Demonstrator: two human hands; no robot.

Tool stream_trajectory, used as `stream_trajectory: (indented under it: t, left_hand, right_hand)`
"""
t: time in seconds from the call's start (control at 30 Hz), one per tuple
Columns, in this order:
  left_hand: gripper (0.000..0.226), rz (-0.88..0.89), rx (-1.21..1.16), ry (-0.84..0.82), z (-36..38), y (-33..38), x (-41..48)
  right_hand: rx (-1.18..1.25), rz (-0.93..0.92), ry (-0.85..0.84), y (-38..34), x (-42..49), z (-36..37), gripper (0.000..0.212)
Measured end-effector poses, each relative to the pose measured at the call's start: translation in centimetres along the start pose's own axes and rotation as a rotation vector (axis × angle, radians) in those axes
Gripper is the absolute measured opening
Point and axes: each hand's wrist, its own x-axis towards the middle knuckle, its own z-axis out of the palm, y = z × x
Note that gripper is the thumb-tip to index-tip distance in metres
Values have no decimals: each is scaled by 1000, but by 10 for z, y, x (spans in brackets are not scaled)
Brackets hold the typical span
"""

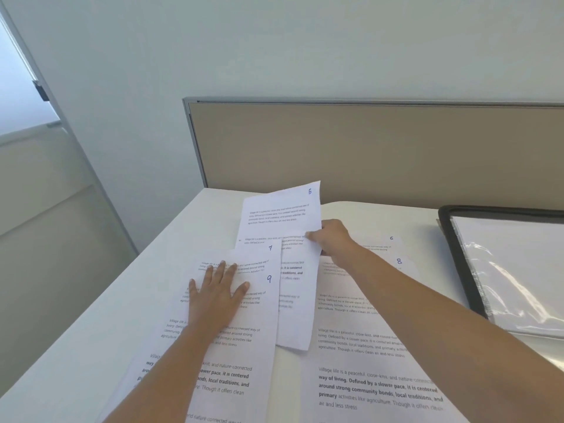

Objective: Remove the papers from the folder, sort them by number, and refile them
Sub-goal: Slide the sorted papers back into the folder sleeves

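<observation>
The person's left hand (pixel 215 291) lies flat on the sheet marked 9 (pixel 244 346), palm down, with the fingers (pixel 221 270) straight and slightly spread; it presses on the paper and grips nothing. That sheet is on the left part of the white desk (pixel 91 346), and it covers most of the sheet marked 7 (pixel 262 251), whose top edge and number show just beyond the fingertips.

The right hand (pixel 331 239) reaches forward over the middle of the desk and pinches the right edge of the sheet marked 5 (pixel 283 215). Its thumb (pixel 311 236) sits on top of the paper and the other fingers are curled underneath, out of sight. The far end of this sheet tilts up off the desk towards the tan partition (pixel 366 148), while its near part runs down beside and partly under the sheets marked 7 and 9.

To the right of the held sheet, the sheet marked 8 (pixel 366 315) lies flat beneath the right forearm. The sheet marked 6 (pixel 381 242) shows just behind it, partly covered by it.

The black folder (pixel 457 270) lies open at the right edge of the desk, apart from the sheets, with a clear plastic sleeve (pixel 518 285) showing inside it
</observation>
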Motion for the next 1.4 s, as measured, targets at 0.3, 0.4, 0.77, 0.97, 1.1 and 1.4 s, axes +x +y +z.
stream_trajectory:
  t: [0.3,0.4,0.77,0.97,1.1,1.4]
  left_hand:
    - [58,-27,63,-37,-5,6,-1]
    - [56,-17,127,-24,-6,20,-9]
    - [59,88,-197,-53,4,142,-73]
    - [58,159,-380,-58,11,216,-116]
    - [56,89,-800,-95,7,272,-148]
    - [31,-126,-1592,-277,15,389,-214]
  right_hand:
    - [117,-108,279,-9,-9,-57,18]
    - [161,-152,376,-9,-22,-78,16]
    - [320,-255,634,9,-72,-157,21]
    - [429,-263,715,19,-112,-216,11]
    - [527,-227,743,37,-139,-267,16]
    - [718,-99,656,111,-190,-384,22]
